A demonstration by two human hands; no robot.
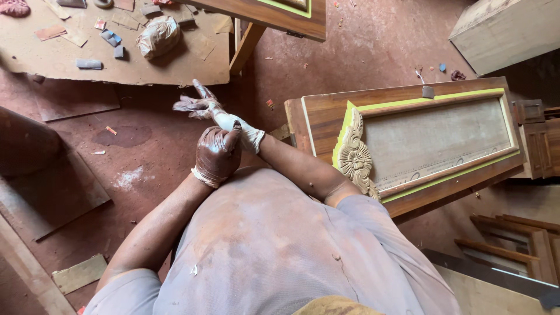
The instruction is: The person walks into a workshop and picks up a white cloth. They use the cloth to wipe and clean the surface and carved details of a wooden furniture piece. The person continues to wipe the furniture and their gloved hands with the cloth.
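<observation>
The person's left hand, in a dust-stained brown glove, has its fingers closed around the cuff of the pale thin glove on the right wrist. The right hand stretches away from the body with its fingers spread wide and gripping nothing, the glove wrinkled and streaked with reddish dust. Both hands meet in front of the chest, above the red-dusted floor.

Just to the right of the arms lies a wooden door panel on its side, its recessed centre grey and bordered by strips of yellow-green tape. A carved floral ornament runs down the end nearest the right elbow. A small dark block sits on the panel's far edge.

Ahead, a low flat board carries scraps of sandpaper, small grey-blue blocks and a crumpled plastic bag. Beyond it stands another taped wooden frame on a slanted leg. A pale wooden box sits at upper right, and stacked frames lie at lower right. Loose board offcuts lie on the floor at left.
</observation>
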